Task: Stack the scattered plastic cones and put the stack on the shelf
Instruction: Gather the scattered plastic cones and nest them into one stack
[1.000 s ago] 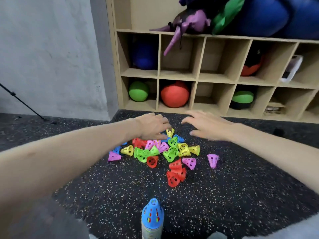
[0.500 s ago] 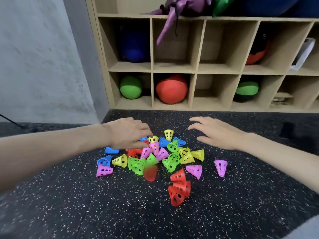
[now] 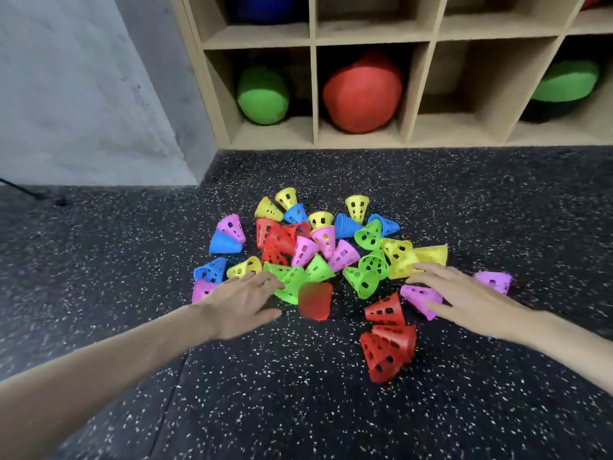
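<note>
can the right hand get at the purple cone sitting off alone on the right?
Probably yes. The right hand is open and low over the floor, and the lone purple cone lies just beyond its far edge, apart from the pile, with nothing visibly between them.

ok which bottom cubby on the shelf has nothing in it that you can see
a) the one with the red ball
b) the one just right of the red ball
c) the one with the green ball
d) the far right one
b: the cubby right of the red ball shows only bare wood, while the green ball sits two cubbies to its left and a green cushion fills the far right one.
</note>
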A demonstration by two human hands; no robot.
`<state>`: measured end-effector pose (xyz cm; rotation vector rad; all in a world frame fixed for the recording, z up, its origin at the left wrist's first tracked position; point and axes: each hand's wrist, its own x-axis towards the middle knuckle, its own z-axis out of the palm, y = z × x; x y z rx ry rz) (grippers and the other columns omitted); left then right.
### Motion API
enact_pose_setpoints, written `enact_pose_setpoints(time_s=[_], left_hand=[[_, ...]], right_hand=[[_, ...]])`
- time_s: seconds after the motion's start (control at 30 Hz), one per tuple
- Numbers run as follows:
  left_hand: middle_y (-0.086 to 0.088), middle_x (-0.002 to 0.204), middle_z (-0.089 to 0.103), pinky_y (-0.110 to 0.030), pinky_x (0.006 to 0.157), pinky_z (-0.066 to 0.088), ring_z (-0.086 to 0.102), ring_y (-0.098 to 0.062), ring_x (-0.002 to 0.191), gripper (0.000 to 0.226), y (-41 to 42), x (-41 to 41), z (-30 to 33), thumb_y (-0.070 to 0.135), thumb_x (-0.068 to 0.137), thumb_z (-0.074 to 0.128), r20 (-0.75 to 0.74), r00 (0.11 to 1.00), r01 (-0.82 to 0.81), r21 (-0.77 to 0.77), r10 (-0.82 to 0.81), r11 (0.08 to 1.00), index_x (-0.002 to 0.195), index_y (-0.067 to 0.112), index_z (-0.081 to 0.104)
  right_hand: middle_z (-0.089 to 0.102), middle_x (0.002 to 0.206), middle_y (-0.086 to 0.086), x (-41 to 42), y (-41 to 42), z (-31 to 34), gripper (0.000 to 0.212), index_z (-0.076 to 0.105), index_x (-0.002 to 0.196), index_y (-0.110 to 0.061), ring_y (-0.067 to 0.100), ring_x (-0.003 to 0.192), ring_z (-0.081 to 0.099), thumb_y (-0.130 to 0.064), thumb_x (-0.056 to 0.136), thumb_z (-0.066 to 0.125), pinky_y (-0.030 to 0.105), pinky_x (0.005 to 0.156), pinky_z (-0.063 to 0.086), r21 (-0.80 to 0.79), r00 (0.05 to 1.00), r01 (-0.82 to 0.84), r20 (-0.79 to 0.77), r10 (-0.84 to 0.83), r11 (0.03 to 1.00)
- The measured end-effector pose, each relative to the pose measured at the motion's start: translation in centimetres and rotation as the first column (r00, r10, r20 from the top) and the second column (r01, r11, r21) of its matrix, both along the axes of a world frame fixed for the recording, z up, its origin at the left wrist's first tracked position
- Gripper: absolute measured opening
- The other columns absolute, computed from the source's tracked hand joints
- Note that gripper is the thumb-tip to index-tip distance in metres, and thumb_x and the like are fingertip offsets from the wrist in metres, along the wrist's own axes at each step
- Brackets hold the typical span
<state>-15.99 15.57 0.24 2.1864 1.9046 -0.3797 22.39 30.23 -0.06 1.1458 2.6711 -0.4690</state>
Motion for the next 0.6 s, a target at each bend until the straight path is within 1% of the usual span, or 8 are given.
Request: enact_pose_setpoints(time_s=[0.1,0.23,0.33,0.4,0.43,0.47,0.53,0.6], left_hand=[[0.002,0.163,0.025,-0.041,0.114,0.044,0.040,-0.021,0.144,0.069,0.7,0.1,-2.2,0.060,0.102,0.036,0.082,0.994,-0.066,-0.033,0.068,0.997,0.161,0.026,0.020],[0.000,0.170,0.007,-0.046,0.117,0.040,0.025,-0.027,0.153,0.072,1.9,0.2,-4.4,0.058,0.103,0.039,0.161,0.972,-0.159,-0.082,0.171,0.984,0.163,0.032,0.007],[0.003,0.171,-0.001,-0.048,0.124,0.026,0.012,-0.028,0.157,0.074,2.2,0.6,-5.5,0.056,0.103,0.039,0.215,0.947,-0.212,-0.136,0.238,0.968,0.163,0.035,0.001],[0.004,0.170,-0.002,-0.042,0.126,0.010,0.007,-0.024,0.157,0.074,2.2,0.9,-6.1,0.053,0.104,0.040,0.224,0.942,-0.219,-0.152,0.250,0.964,0.163,0.030,0.002],[0.004,0.170,-0.001,-0.039,0.125,0.009,0.008,-0.023,0.157,0.073,2.1,1.1,-6.3,0.052,0.104,0.040,0.227,0.938,-0.232,-0.146,0.261,0.962,0.163,0.028,0.004],[0.003,0.170,0.002,-0.041,0.125,0.014,0.012,-0.024,0.157,0.072,2.1,1.4,-6.3,0.052,0.104,0.041,0.228,0.935,-0.249,-0.129,0.273,0.960,0.163,0.027,0.008],[-0.001,0.168,0.016,-0.044,0.120,0.034,0.029,-0.027,0.151,0.068,2.0,1.7,-6.2,0.053,0.103,0.042,0.228,0.930,-0.277,-0.076,0.287,0.958,0.161,0.025,0.021],[-0.004,0.160,0.028,-0.039,0.108,0.047,0.045,-0.024,0.137,0.060,1.9,2.0,-6.1,0.051,0.103,0.044,0.248,0.921,-0.297,-0.048,0.300,0.954,0.155,0.023,0.035]], right_hand=[[0.015,0.163,-0.020,-0.9,0.4,-2.9,0.049,0.034,0.148,-0.048,0.007,0.150,0.022,-0.041,0.103,0.051,0.041,0.124,0.025,-0.103,0.991,0.078,-0.097,-0.088,0.992],[0.023,0.162,-0.019,-2.4,-0.2,-5.5,0.049,0.037,0.149,-0.048,0.004,0.146,0.028,-0.042,0.102,0.051,0.046,0.121,0.029,-0.200,0.974,0.127,-0.162,-0.160,0.972],[0.025,0.162,-0.016,-2.9,-1.2,-7.1,0.050,0.038,0.149,-0.046,0.007,0.150,0.022,-0.040,0.102,0.052,0.050,0.122,0.027,-0.259,0.952,0.166,-0.210,-0.223,0.951],[0.023,0.164,-0.016,-3.0,-1.9,-8.0,0.047,0.041,0.146,-0.049,0.009,0.151,0.023,-0.038,0.102,0.055,0.055,0.120,0.030,-0.304,0.921,0.201,-0.266,-0.285,0.931],[0.023,0.163,-0.016,-3.0,-2.3,-8.4,0.046,0.043,0.144,-0.050,0.009,0.150,0.025,-0.036,0.101,0.056,0.057,0.118,0.034,-0.318,0.901,0.216,-0.298,-0.314,0.923],[0.022,0.163,-0.018,-2.9,-2.7,-8.7,0.045,0.045,0.142,-0.050,0.009,0.149,0.027,-0.035,0.101,0.056,0.059,0.116,0.036,-0.326,0.883,0.234,-0.324,-0.341,0.916],[0.020,0.163,-0.020,-2.7,-3.4,-9.0,0.045,0.047,0.141,-0.048,0.010,0.147,0.032,-0.032,0.100,0.058,0.060,0.115,0.037,-0.331,0.867,0.260,-0.335,-0.370,0.907],[0.017,0.164,-0.019,-2.6,-3.7,-9.2,0.046,0.049,0.140,-0.046,0.014,0.144,0.038,-0.029,0.099,0.060,0.059,0.113,0.039,-0.337,0.861,0.279,-0.327,-0.390,0.899]])
